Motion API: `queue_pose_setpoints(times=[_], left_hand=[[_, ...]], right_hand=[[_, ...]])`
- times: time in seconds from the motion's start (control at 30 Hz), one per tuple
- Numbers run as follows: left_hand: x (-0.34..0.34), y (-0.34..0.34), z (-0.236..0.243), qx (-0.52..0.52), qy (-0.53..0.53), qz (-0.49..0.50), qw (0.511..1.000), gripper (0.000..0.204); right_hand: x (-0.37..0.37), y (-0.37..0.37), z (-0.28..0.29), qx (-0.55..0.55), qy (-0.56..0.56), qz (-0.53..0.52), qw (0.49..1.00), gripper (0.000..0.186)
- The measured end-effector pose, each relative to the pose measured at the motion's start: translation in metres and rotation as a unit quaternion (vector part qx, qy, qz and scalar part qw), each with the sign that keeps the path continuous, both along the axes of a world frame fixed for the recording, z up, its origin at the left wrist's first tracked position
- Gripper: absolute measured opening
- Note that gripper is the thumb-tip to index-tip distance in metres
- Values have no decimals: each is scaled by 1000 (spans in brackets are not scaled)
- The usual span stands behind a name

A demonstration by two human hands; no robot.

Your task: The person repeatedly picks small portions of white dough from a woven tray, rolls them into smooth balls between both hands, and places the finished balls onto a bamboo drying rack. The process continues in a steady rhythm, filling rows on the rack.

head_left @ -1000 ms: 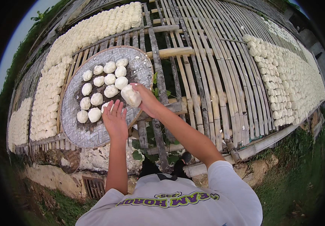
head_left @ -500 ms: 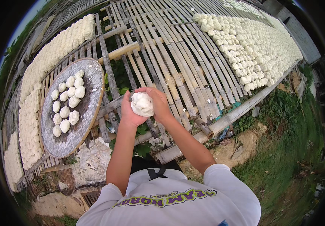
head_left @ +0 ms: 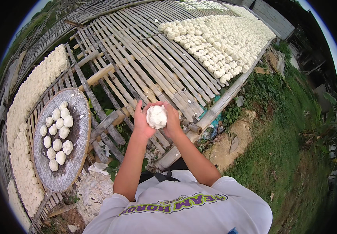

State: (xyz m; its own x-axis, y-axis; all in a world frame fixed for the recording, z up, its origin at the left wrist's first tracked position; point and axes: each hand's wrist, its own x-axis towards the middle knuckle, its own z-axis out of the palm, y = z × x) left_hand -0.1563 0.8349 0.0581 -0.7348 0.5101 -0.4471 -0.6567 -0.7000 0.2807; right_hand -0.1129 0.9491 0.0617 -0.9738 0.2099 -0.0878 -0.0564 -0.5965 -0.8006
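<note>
Between my cupped palms sits a white, lumpy dough-like ball (head_left: 156,117), about fist-sized. My left hand (head_left: 141,122) presses against its left side, with one finger or thumb pointing up. From the right, my right hand (head_left: 172,121) curls around the ball, and fingers of the hands meet behind it. Both hands are above the near end of the bamboo slats. To the left, a round woven tray (head_left: 43,165) carries several similar white balls (head_left: 64,132), loosely grouped around its middle.
A bamboo-slat rack (head_left: 133,64) spreads ahead, with gaps between slats. Packed rows of white balls cover its right part (head_left: 223,43) and the left side (head_left: 39,89). A thick bamboo pole (head_left: 231,97) edges the rack on the right. Grass (head_left: 270,167) lies beyond it.
My view has turned right, so the rack and tray appear farther left. My hands, still around the ball, are now nearer the rack's right-hand pole.
</note>
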Motion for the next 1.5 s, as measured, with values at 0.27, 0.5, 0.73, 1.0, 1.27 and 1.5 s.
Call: queue_pose_setpoints(times=[0.27, 0.5, 0.73, 1.0, 1.27, 1.5], left_hand=[[15, 14, -20, 130, 42, 81, 987, 76], [-26, 87, -28, -78, 46, 268, 959, 71], [-23, 141, -16, -28, 99, 177, 979, 67], [-53, 220, -9, 76, 17, 208, 975, 64], [-98, 300, -6, -141, 44, 260, 954, 60], [-106, 321, -38, 35, 33, 190, 981, 49]], right_hand=[[12, 9, -8, 233, 111, -77, 963, 47], [-66, 82, -14, -121, -69, 124, 982, 48], [-68, 141, -23, 203, 143, 101, 964, 36], [-84, 209, -17, 60, 60, 62, 994, 42], [-131, 284, -15, -129, -87, 17, 988, 42], [-103, 312, -25, 449, 153, -198, 858, 51]])
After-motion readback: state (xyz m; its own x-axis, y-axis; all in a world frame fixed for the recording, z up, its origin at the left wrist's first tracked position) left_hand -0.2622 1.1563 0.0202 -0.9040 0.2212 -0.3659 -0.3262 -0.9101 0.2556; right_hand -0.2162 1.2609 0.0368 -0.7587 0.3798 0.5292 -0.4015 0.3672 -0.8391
